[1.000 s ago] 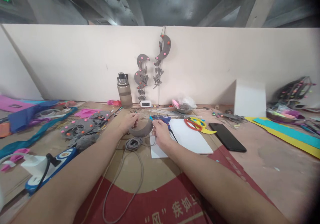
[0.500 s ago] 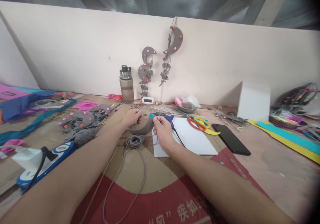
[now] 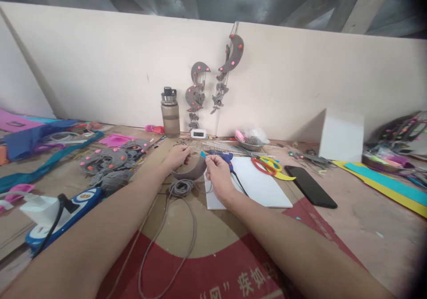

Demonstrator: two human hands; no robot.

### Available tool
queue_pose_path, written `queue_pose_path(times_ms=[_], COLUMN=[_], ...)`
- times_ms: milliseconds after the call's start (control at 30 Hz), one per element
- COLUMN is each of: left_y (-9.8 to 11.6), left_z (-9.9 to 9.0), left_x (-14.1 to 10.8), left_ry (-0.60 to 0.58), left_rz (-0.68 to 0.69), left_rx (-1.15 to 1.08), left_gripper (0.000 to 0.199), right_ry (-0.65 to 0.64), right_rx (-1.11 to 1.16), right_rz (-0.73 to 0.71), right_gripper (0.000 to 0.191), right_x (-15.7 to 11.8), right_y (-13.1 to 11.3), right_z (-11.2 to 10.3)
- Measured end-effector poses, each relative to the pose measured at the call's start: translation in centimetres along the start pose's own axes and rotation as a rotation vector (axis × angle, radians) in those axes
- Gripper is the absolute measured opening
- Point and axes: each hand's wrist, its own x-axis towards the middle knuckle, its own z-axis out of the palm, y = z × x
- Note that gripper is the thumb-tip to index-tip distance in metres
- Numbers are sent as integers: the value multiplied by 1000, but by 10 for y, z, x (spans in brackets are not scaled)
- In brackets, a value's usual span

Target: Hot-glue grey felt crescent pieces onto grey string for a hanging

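A grey felt crescent (image 3: pixel 191 173) lies curved between my two hands, over a coil of grey cord (image 3: pixel 180 188). My right hand (image 3: pixel 218 174) pinches the crescent's right tip, where a small bright-blue piece (image 3: pixel 203 155) shows. Beyond the crescent's left end, my left hand (image 3: pixel 179 157) has its fingers curled closed; whatever they may hold is too small to make out. Just past my right fingers rests a blue glue gun (image 3: pixel 227 158), partly hidden, its black cable running over a white board (image 3: pixel 260 190).
Scissors (image 3: pixel 265 165) and a black phone (image 3: pixel 310 187) lie to the right. A water bottle (image 3: pixel 171 119) and small clock (image 3: pixel 199 133) stand at the back. On the left are decorated grey crescents (image 3: pixel 106 159) and a power strip (image 3: pixel 85 201). Crescent mobiles (image 3: pixel 236 52) hang on the wall.
The view has shifted slightly, so everything sits a little further right. Both hands keep nearly the same pose around the crescent.
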Motion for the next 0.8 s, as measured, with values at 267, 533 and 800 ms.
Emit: queue_pose_path(times_ms=[267,533,800], left_y=[-3,-5,-14], left_z=[1,3,4], left_x=[3,5,11], left_ry=[-7,2,-6], left_rz=[-16,-35,-11], left_rx=[-34,-82,-79], left_gripper=[33,32,30], right_ry=[10,5,12], right_rx=[69,93,111], right_rz=[93,107,121], right_gripper=[17,18,20], right_x=[-2,0,-1], right_y=[-5,-2,-4], right_z=[0,-1,0])
